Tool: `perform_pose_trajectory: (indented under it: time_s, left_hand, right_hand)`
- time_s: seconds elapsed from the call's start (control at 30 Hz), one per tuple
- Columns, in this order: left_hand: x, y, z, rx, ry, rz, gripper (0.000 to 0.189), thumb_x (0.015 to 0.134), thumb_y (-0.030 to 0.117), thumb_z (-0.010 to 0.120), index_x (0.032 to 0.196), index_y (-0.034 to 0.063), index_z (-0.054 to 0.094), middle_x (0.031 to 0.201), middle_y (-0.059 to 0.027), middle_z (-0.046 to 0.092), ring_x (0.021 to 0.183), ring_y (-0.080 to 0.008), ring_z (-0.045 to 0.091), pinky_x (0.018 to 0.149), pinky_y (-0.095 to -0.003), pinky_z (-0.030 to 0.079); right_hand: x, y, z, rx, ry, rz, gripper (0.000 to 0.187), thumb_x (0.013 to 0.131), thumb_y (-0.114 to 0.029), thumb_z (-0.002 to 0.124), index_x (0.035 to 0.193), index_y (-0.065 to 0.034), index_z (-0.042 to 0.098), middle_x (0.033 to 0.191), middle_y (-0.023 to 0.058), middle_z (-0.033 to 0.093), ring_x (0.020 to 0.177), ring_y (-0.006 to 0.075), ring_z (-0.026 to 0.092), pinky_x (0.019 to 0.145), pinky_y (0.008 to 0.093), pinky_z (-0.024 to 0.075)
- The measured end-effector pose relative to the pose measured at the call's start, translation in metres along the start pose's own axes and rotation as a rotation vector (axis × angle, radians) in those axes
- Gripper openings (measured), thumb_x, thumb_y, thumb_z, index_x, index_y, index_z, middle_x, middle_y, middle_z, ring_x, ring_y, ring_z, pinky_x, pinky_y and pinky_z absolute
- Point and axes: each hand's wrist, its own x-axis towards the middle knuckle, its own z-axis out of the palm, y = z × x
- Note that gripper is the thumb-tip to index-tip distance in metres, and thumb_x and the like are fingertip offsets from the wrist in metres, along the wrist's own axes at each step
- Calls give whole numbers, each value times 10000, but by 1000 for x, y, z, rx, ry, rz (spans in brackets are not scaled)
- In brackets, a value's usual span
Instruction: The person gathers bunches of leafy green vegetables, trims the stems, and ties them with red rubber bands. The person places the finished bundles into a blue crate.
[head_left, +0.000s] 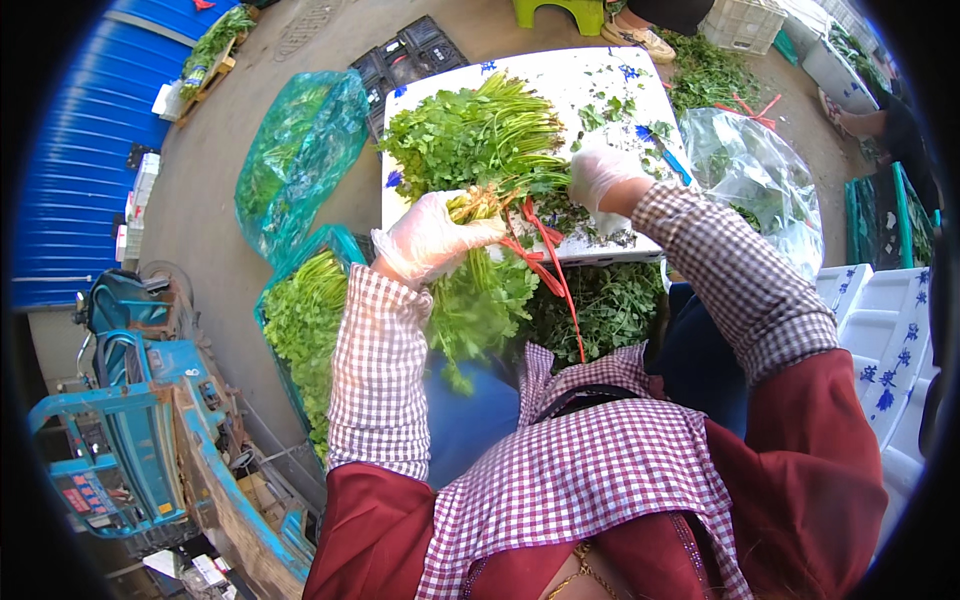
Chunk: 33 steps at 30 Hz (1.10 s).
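Observation:
My left hand (442, 236), in a clear plastic glove, grips a bunch of leafy celery-like greens (480, 292), root ends up and leaves hanging toward my lap. My right hand (606, 180), also gloved, is over the white foam surface (450, 71) at the stem ends of a large pile of the same greens (472, 135). Its fingertips are turned away, so whether they pinch a stem is hidden. Red plastic ties (546, 255) dangle between my hands. A blue-handled knife (675, 165) lies right of my right hand, among leaf scraps and dirt.
Greens in teal plastic bags (300, 165) stand at left, beside a blue cart (142, 420). Loose greens (600, 315) lie below the foam surface. At right are a clear plastic bag (750, 180) and foam boxes (889, 330). Another person's shoe (637, 39) shows beyond.

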Motion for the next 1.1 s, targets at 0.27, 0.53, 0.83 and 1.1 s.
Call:
perform_pose_trajectory:
  time_s: [0.27, 0.53, 0.83, 1.1]
  left_hand:
    - [-1, -14, -13, -236, 18, 122, 271, 876, 86, 726, 1129, -8, 700, 1031, -76, 733, 870, -134, 675, 910, -319, 510]
    - [19, 0, 16, -279, 46, 188, 300, 839, 59, 801, 1108, -3, 681, 879, 0, 696, 645, -58, 575, 556, -223, 459]
    - [17, 13, 16, -385, 30, 99, 234, 882, 92, 779, 1088, 18, 701, 833, 11, 694, 594, -50, 546, 526, -219, 429]
    - [24, 7, 23, -334, -2, 134, 252, 905, 144, 769, 1112, 21, 695, 884, 13, 701, 581, -56, 538, 527, -224, 433]
  right_hand:
    - [4, 14, -8, 60, 63, -42, 219, 930, -222, 683, 918, -7, 719, 830, 133, 709, 691, 233, 672, 615, 350, 576]
    - [-73, -1, -56, 746, 425, -660, 190, 819, -5, 764, 975, 28, 660, 996, 76, 683, 870, 129, 627, 775, 300, 518]
    - [-75, 27, -60, 693, 240, -234, 276, 876, -130, 684, 1114, 6, 710, 944, 130, 731, 852, 205, 690, 788, 332, 563]
    - [-78, -7, -46, 1267, 294, -530, 301, 967, -293, 693, 941, 5, 731, 724, 40, 648, 676, 90, 557, 620, 296, 463]
